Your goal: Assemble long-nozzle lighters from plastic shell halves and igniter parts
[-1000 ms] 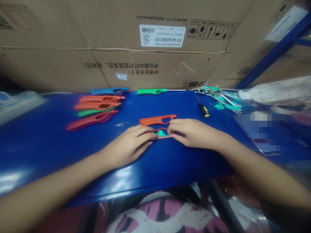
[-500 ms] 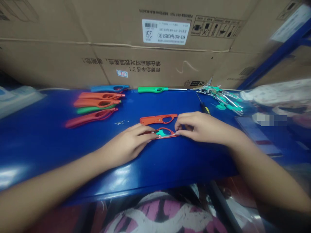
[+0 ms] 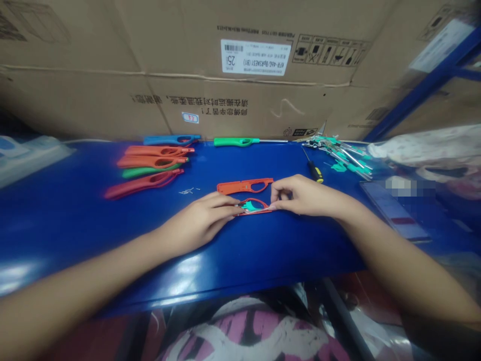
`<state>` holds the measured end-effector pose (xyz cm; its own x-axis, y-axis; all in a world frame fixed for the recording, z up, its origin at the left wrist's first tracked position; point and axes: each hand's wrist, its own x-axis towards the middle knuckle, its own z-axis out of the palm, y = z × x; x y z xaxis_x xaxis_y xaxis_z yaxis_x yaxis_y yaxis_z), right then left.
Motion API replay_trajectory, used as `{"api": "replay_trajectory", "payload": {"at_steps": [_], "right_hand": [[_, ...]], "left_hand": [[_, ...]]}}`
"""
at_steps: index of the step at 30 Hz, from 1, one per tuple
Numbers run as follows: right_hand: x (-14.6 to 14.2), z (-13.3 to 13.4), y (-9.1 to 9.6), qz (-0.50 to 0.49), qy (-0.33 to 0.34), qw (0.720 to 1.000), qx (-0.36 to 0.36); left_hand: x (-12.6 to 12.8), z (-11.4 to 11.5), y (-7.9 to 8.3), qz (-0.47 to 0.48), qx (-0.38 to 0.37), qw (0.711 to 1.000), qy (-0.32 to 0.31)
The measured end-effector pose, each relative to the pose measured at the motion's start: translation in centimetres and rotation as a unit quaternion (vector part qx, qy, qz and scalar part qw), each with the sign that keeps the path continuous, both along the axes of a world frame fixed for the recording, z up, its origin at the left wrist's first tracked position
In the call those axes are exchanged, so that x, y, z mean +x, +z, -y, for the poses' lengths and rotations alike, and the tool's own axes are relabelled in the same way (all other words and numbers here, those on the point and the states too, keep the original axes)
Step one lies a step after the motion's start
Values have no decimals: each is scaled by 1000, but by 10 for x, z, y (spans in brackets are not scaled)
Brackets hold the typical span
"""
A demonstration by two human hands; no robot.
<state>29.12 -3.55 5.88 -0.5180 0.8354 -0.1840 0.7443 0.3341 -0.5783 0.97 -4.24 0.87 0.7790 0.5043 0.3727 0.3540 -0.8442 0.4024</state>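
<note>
An orange lighter shell half point(image 3: 256, 207) with a teal trigger part point(image 3: 249, 205) inside lies on the blue table point(image 3: 263, 240). My left hand point(image 3: 199, 220) rests flat over the shell's left end, fingers pressed on it. My right hand point(image 3: 300, 195) pinches the shell's right end with curled fingers. A second orange shell half point(image 3: 244, 186) lies just behind, untouched.
Several orange, red, green and blue lighter bodies point(image 3: 150, 168) lie at the back left. A green long lighter point(image 3: 240, 142) and a pile of teal-and-metal inner parts point(image 3: 340, 153) lie at the back. A yellow-handled screwdriver point(image 3: 314, 169) and a phone point(image 3: 394, 210) lie right. Cardboard boxes point(image 3: 225, 75) stand behind.
My right hand slid right off the shell's middle to its right end, uncovering the teal trigger part. My left hand has stayed in place.
</note>
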Motion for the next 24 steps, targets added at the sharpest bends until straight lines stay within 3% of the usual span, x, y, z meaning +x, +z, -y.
{"api": "replay_trajectory", "payload": {"at_steps": [7, 16, 24], "right_hand": [[1, 3, -2, 43, 70, 990, 116], [-1, 5, -7, 29, 51, 991, 124], [-13, 17, -6, 93, 65, 980, 167]], "left_hand": [[-1, -1, -2, -4, 3, 1000, 4], [1, -2, -2, 0, 0, 1000, 4], [-1, -1, -3, 1, -10, 1000, 1]]}}
